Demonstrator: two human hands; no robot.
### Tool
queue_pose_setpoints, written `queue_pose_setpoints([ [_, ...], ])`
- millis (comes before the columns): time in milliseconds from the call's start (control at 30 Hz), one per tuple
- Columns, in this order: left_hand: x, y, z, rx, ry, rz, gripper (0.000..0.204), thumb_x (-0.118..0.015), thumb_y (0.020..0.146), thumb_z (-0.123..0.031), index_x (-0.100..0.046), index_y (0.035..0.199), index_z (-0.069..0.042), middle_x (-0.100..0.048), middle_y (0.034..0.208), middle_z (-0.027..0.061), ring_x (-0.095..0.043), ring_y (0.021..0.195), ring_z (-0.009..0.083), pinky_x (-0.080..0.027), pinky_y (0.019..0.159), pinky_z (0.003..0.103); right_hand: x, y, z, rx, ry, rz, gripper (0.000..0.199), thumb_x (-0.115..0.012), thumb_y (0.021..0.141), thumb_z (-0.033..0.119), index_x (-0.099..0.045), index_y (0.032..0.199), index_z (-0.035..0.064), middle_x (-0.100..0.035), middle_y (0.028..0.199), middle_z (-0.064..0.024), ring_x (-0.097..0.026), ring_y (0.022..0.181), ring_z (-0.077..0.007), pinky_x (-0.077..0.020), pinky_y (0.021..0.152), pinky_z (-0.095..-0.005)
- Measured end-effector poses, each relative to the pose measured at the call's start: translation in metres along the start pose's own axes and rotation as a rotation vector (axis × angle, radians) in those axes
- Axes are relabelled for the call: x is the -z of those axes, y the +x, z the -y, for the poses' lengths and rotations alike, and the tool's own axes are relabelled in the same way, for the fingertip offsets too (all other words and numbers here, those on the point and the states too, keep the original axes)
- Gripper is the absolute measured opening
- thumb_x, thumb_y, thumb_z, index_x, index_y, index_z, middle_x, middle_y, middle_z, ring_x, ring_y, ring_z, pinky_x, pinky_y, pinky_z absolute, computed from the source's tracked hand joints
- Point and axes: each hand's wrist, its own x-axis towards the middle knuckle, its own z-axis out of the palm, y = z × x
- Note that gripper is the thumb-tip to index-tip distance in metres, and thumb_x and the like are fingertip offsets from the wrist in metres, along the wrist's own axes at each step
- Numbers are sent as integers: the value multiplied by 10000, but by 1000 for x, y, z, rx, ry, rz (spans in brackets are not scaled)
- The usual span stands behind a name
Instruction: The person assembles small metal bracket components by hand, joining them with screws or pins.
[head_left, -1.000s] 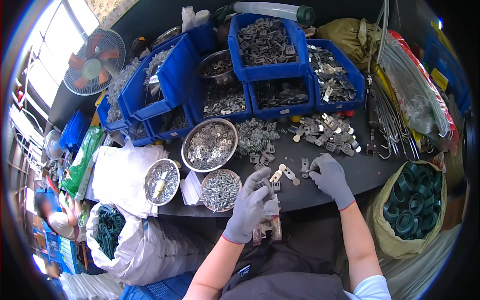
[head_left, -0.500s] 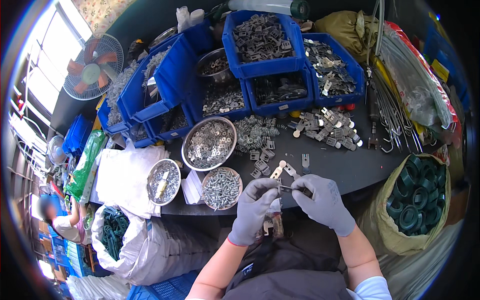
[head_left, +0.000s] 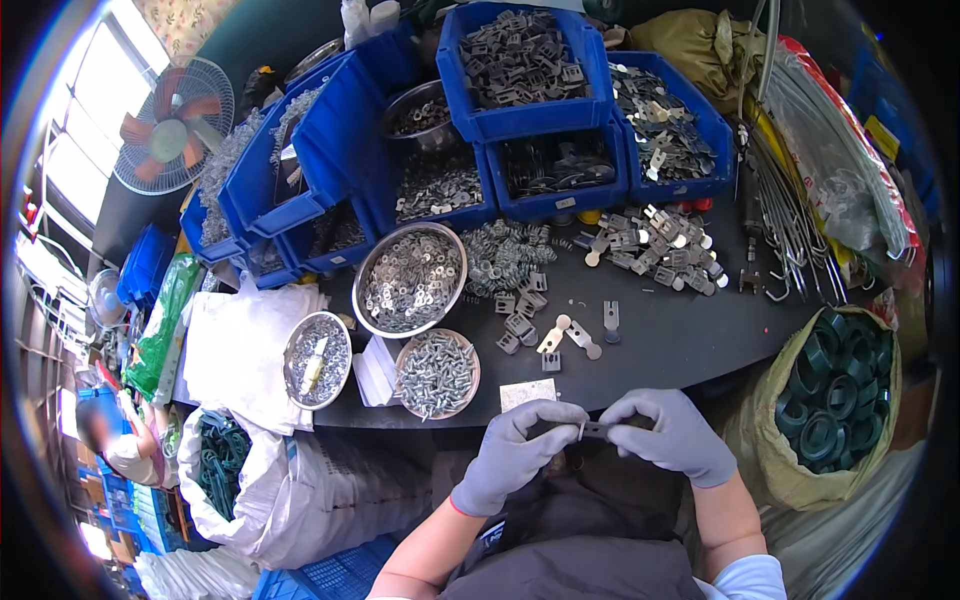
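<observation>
Both my hands wear grey gloves and meet near the table's front edge. Between them is a small dark metal clip (head_left: 595,430), lying roughly level. My left hand (head_left: 522,447) pinches its left end, where a thin light edge shows at the fingertips. The clip's other end is gripped by my right hand (head_left: 675,438); the fingers partly hide it. Just beyond lie a pale flat metal tab (head_left: 554,334), a grey metal tab (head_left: 582,339), another upright-lying tab (head_left: 611,320) and a small grey bracket (head_left: 551,362). A speckled light plate (head_left: 528,393) lies behind my left hand.
Blue bins (head_left: 530,125) of metal parts stand at the back. A steel bowl of washers (head_left: 410,280), a bowl of screws (head_left: 437,375) and a pile of clips (head_left: 655,250) are nearer. A sack of green rings (head_left: 832,400) stands right. Another person (head_left: 130,440) is far left.
Both hands have moved down and slightly right, toward my body, with the clip still between them. The speckled plate and the small bracket behind them now show.
</observation>
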Motion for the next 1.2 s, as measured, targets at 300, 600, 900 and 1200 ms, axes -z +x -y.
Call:
queue_pose_setpoints([
  [300, -7, 11, -17, 38, -230, 5, 197, -607, 912, -38, -622, 1099, 21, -654, 998, 62, -602, 871, 74, -504, 743, 211, 6, -2, -9, -53, 471, -76, 140, -727, 784, 76, -668, 869, -19, -676, 756, -69, -632, 633, -92, -482, 578, -205],
  [600, -3, 75, -3, -383, 512, -279, 538, -758, 769, -331, -584, 1169, -16, -590, 1136, 143, -613, 984, 230, -496, 842, 366, 28, 80, 0, 282, 307, -419, 167, -654, 844, 195, -639, 798, 35, -639, 692, -29, -586, 579, -71, -421, 506, -203],
  [900, 8, 79, 16, -74, 1248, -212, 332, -681, 793, -282, -640, 1039, -63, -595, 997, 159, -612, 898, 348, -499, 743, 426, 106, 145, -31, 432, -540, -1107, 212, -634, 835, 249, -662, 960, 80, -669, 836, -115, -645, 811, -306, -488, 719, -430],
  [1200, 9, 70, 15, -338, 998, -332, 364, -579, 796, -25, -588, 1160, -23, -608, 929, 157, -620, 848, 276, -499, 742, 352, 24, 104, -44, 114, -983, -665, 300, -671, 791, 274, -603, 1041, 123, -572, 1019, -95, -589, 940, -263, -489, 791, -391],
])
